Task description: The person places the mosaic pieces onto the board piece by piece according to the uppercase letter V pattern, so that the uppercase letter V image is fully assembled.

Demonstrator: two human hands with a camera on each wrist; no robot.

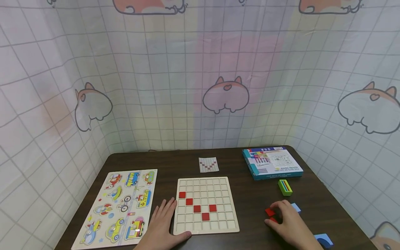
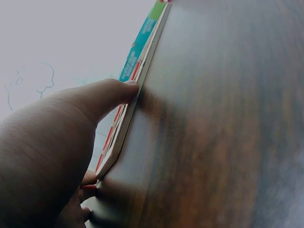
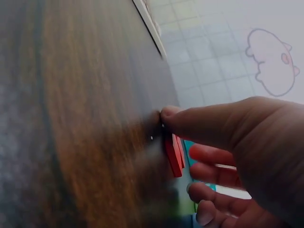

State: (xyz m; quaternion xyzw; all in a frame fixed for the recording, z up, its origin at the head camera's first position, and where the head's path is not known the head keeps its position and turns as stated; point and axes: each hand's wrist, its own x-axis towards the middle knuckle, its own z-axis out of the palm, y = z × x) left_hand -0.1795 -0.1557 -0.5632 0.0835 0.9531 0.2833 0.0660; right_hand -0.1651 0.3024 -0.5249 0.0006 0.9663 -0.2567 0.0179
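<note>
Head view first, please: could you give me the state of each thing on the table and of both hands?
Grid board: flat, five red tiles placed, other cells empty.
Pattern card: face up behind the board.
Vehicle puzzle: flat, pieces seated.
Box: closed, lying flat.
Left hand: fingers straight, steadying the board's edge.
Right hand: pinching red tiles.

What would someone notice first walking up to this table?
Probably the white grid board at the table's centre, where five red squares form part of a V like the one on the small pattern card behind it. The left hand rests flat at the board's left edge, while the right hand picks at loose red tiles to the right. A colourful vehicle puzzle lies far left.
</note>
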